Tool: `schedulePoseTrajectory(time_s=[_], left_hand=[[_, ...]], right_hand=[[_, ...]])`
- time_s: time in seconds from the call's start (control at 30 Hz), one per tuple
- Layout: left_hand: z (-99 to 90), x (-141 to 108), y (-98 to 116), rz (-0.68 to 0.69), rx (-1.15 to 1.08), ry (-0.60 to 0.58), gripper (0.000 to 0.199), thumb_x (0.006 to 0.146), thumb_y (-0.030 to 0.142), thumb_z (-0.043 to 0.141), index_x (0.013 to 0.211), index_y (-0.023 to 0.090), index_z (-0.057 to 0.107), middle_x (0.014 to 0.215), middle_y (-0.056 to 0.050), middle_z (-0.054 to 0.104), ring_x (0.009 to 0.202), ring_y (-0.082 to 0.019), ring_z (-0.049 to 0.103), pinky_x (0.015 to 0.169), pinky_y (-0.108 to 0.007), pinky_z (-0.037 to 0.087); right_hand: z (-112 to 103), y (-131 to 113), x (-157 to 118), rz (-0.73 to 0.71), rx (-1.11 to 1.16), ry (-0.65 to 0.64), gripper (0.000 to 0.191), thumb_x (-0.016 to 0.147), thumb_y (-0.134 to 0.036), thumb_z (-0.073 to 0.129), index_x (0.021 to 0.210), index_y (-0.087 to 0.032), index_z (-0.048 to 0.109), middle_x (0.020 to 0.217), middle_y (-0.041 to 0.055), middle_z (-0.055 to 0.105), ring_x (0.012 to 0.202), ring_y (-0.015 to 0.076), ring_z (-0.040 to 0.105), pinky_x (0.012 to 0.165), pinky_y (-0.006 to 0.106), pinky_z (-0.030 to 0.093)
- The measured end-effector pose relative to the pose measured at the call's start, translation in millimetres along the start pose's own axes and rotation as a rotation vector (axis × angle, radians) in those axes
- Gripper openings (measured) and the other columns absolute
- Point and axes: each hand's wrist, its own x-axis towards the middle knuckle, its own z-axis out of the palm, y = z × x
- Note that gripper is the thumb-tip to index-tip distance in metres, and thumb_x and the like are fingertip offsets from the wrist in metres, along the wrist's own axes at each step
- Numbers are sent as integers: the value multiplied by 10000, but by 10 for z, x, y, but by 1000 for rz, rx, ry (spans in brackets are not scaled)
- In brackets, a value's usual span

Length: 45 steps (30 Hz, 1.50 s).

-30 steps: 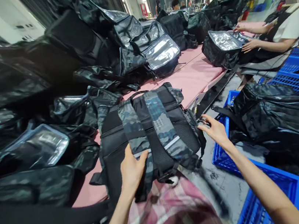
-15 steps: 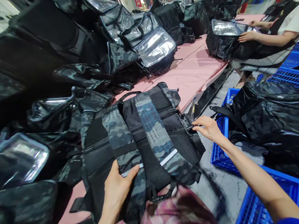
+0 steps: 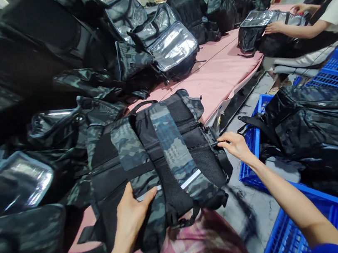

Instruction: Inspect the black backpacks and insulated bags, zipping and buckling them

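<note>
A black backpack point(image 3: 173, 159) with camouflage shoulder straps lies back side up in front of me, its lower end against my lap. My left hand point(image 3: 133, 207) grips the left shoulder strap point(image 3: 136, 160) near its white stripe, thumb on top; the other fingers are mostly hidden beneath. At the bag's right edge, my right hand point(image 3: 233, 144) pinches a small dark zipper pull point(image 3: 217, 141), at the end of a zipper line point(image 3: 195, 146) crossing the back panel. Both hands are closed.
Piled bags point(image 3: 41, 48) crowd the left, some with silver linings, on a pink-topped table point(image 3: 220, 69). Right of me, a blue crate point(image 3: 247, 170) holds dark bags point(image 3: 319, 122); another blue crate point(image 3: 305, 224) stands nearer. A co-worker's hands point(image 3: 277, 27) handle a silver-lined bag point(image 3: 255, 26).
My view has shifted slightly. Both my hands keep their places on the backpack. The co-worker's bag now lies flatter, and their farther hand is raised off it.
</note>
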Motion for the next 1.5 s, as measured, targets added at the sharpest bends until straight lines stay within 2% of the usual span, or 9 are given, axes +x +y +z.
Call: schedulePoseTrajectory(time_s=[0.1, 0.27, 0.63, 0.83, 1.0, 1.2, 1.3, 1.4, 1.5], left_hand=[[9, 18, -42, 5, -12, -7, 568, 626, 517, 615, 1086, 202, 507, 1042, -97, 635, 945, -291, 596, 823, -383, 463], [20, 38, -85, 23, 1, 11, 549, 632, 515, 623, 1072, 204, 515, 1029, -91, 637, 935, -283, 598, 829, -376, 467], [42, 30, -29, 24, 57, 45, 545, 620, 516, 615, 1050, 195, 521, 974, -102, 656, 909, -303, 613, 826, -390, 481], [42, 40, -51, 28, 72, 29, 562, 631, 530, 607, 1084, 214, 504, 1018, -89, 646, 932, -299, 605, 844, -392, 471], [46, 36, -49, 28, 65, 37, 555, 631, 507, 618, 1087, 209, 513, 1007, -90, 650, 931, -298, 606, 837, -381, 473], [21, -2, -33, 20, -59, 8, 607, 613, 472, 671, 1129, 188, 524, 1054, -101, 643, 962, -298, 598, 846, -397, 475], [-28, -67, 82, -80, -381, -167, 657, 589, 449, 725, 1138, 137, 543, 1074, -125, 641, 1005, -299, 594, 862, -391, 483], [2, -165, 282, -206, -806, -496, 626, 598, 432, 748, 1106, 108, 578, 1112, -152, 626, 1054, -305, 576, 873, -387, 490], [179, -285, 440, -262, -1011, -571, 637, 551, 389, 791, 1098, 144, 575, 1134, -130, 622, 1028, -299, 593, 845, -381, 507]], right_hand=[[-2, 25, -64, 60, 54, 56, 191, 841, -377, 574, 844, -219, 682, 797, 30, 665, 727, 181, 572, 655, 303, 425], [-1, 6, -89, -61, -54, 8, 173, 822, -365, 610, 882, -221, 686, 836, 34, 680, 779, 200, 570, 733, 337, 426], [-67, -19, 32, -209, -212, -89, 257, 869, -428, 527, 905, -226, 683, 859, 37, 683, 763, 193, 550, 693, 334, 374], [-39, 37, -37, -57, 55, 31, 214, 861, -392, 548, 856, -226, 682, 827, 33, 676, 764, 186, 575, 717, 323, 435], [18, 15, -53, -58, -9, -45, 186, 832, -378, 587, 861, -229, 693, 860, 46, 672, 805, 203, 561, 767, 352, 414], [-36, 36, -46, 216, 282, 30, 204, 784, -393, 583, 790, -207, 666, 764, 31, 646, 734, 189, 565, 694, 321, 438], [-31, -119, -19, 240, 333, 76, 240, 770, -395, 571, 881, -188, 624, 829, 31, 642, 759, 182, 583, 699, 313, 457], [136, -511, -27, 226, 443, -132, 441, 633, -352, 722, 1031, -215, 590, 954, 19, 643, 870, 187, 591, 761, 298, 464], [348, -978, -116, 179, 477, -305, 443, 612, -319, 755, 1021, -242, 603, 905, -5, 640, 775, 157, 587, 683, 261, 460]])
